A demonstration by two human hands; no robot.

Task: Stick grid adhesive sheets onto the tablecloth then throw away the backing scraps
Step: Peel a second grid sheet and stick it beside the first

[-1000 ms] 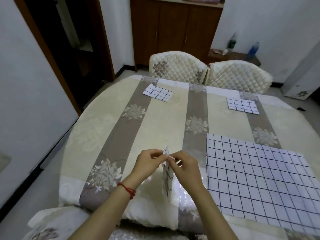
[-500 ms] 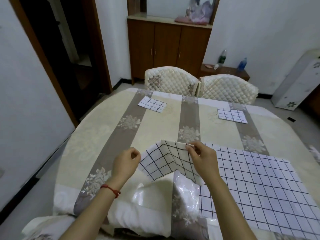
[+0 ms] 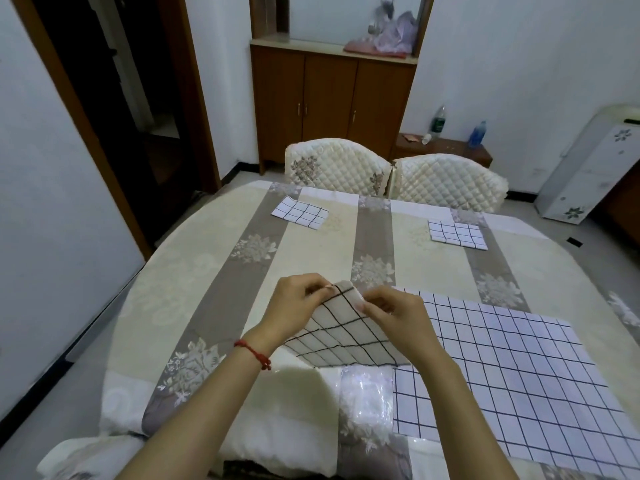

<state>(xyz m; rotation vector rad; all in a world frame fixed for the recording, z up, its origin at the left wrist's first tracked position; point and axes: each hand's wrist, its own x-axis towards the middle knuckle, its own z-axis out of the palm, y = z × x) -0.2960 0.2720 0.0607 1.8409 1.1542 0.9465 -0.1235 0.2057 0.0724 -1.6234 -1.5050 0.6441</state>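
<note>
Head view, open room: bare striped tablecloth spreads left of and beyond the hands; the surface's near edge lies below the wrists.
Left hand: pinches the top corner of the small grid sheet.
Right hand: pinches that same corner.
Small grid sheet: cream with black lines, lifted and curved between the hands.
Large grid sheet: flat, just right of the right hand.

You face four grid sheets: one held up, one large and two small flat on one tablecloth. Behind it stand two quilted chairs, two bottles and one wooden cabinet.
</note>
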